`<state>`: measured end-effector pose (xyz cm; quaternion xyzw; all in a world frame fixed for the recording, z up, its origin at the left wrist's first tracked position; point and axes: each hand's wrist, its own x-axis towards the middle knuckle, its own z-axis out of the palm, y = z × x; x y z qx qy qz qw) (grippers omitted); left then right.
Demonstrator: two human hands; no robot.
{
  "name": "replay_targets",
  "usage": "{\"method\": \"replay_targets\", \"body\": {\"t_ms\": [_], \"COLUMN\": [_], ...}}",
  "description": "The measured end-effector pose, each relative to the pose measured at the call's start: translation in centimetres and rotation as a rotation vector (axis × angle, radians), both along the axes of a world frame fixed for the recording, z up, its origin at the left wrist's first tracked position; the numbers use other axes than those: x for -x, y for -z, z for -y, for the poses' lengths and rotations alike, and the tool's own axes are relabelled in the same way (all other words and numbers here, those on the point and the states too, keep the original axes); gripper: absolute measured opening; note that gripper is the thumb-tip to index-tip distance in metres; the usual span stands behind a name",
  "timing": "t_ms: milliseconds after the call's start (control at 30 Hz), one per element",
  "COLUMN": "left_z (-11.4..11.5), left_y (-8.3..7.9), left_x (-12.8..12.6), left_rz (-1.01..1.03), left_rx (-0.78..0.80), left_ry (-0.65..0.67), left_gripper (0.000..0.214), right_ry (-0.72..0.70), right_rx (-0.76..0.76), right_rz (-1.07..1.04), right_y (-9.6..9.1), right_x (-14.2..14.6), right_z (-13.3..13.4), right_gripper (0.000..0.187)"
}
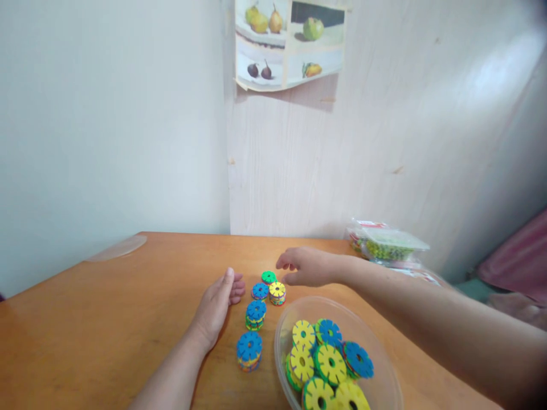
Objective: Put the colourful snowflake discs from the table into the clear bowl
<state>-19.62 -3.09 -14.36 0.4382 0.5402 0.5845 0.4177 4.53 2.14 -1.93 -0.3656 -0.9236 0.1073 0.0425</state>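
Observation:
My left hand (pixel 219 304) rests on the wooden table (pixel 106 307), fingers loosely curled, holding nothing I can see, just left of a row of stacked toy discs. My right hand (pixel 305 266) hovers above and right of a green disc (pixel 269 277), fingers bent and apart, empty. Beside the green disc lie a small blue-topped stack (pixel 260 291) and a yellow-topped stack (pixel 277 292). Nearer me stand two taller blue-topped stacks (pixel 255 314) (pixel 249 351). A clear plastic bowl (pixel 286 324) at the right holds several yellow, blue and green discs.
Clear plastic packets (pixel 387 246) with green contents lie at the table's far right corner. A transparent lid (pixel 119 248) sits at the far left edge. White walls close behind the table; a fruit picture (pixel 288 42) hangs above.

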Motion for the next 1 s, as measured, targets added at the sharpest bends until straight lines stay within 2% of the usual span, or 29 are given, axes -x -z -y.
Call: {"method": "replay_targets", "body": {"t_ms": [133, 367, 600, 700, 800, 900, 1000], "left_z": [0.1, -0.1, 0.0, 0.2, 0.2, 0.2, 0.1], "left_y": [-0.1, 0.3, 0.3, 0.0, -0.2, -0.1, 0.0], "left_x": [0.0, 0.1, 0.1, -0.1, -0.1, -0.1, 0.0], "left_rz": [-0.015, -0.025, -0.033, -0.029, -0.032, -0.034, -0.03], "left_rx": [-0.009, -0.017, -0.028, -0.029, -0.022, -0.013, -0.012], "left_ry": [-0.004, 0.008, 0.021, 0.016, 0.006, -0.003, 0.0], "left_gripper": [0.077, 0.074, 0.072, 0.073, 0.074, 0.073, 0.072], "right_ry": [-0.062, -0.016, -0.021, 0.007, 0.028, -0.007, -0.056], "right_rx": [-0.034, -0.02, -0.023, -0.045, -0.058, -0.024, 0.011], "right_rz": [0.139, 0.302, 0.317, 0.281, 0.196, 0.085, 0.071], "right_y": [0.8, 1.8, 2.7, 2.4, 1.1, -0.4, -1.7], "right_x": [2.7, 5.6, 6.7, 6.1, 4.4, 1.8, -0.9], "right_z": [-1.9, -4.6, -5.3, -5.2, -4.2, -1.6, 1.7], "right_gripper": [0.05, 0.06, 0.042, 0.043, 0.045, 0.041, 0.033]}}
